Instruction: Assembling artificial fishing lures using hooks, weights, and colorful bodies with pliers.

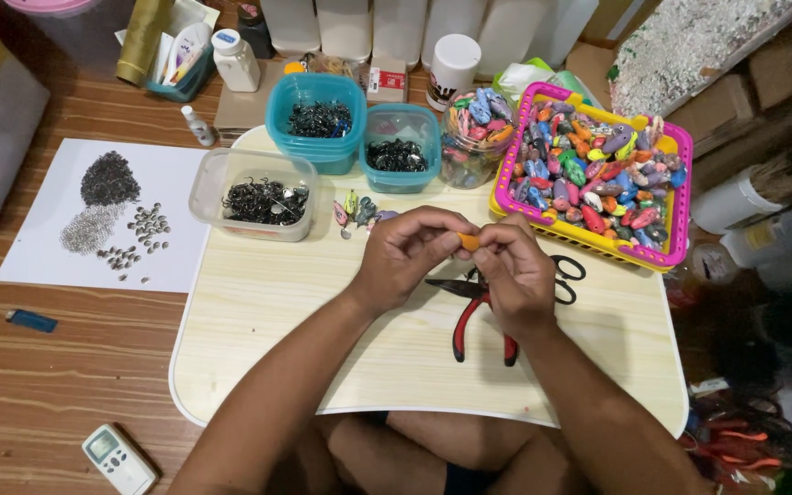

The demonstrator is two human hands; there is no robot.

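Pale lap table (323, 348), left hand (405, 257) and right hand (515, 275) both pinched on small orange piece (469, 242), pink-rimmed basket (680, 183) beside.

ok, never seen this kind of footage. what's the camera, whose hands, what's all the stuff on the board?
There is one picture, from a camera worn on a person's head, looking down at their own bare hands. They sit at a pale wooden lap board. The left hand and right hand together pinch a small orange piece.

Under the hands lie red-handled pliers and black scissors. Behind them stand a clear tub and two teal tubs of small dark metal parts, a jar and a pink-and-yellow basket of colourful oval pieces. A white sheet on the left holds more small parts.
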